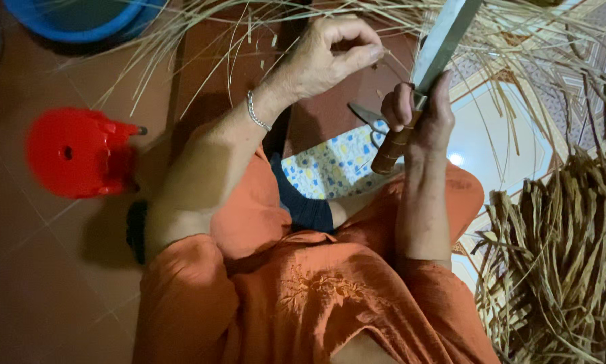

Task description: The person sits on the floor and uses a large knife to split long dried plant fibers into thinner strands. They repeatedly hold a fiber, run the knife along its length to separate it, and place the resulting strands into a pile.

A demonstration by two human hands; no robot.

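Observation:
My right hand [421,114] grips the brown wooden handle of a large knife [441,40], whose broad steel blade points up and away from me. My left hand [333,54], with a silver bracelet on the wrist, is raised just left of the blade, fingers curled and thumb pinched to the fingertips on a thin pale reed strip [296,20]. Long pale strips fan out across the floor beyond both hands. A small dark pointed blade tip [367,114] shows just left of the knife handle. I sit in orange clothes with a patterned cloth [330,165] on my lap.
A red plastic stool [80,152] lies on the brown tiled floor at left. A blue basin [80,20] sits at the top left. A heap of brown dried strips [559,256] fills the right side. A patterned tile floor shows at the upper right.

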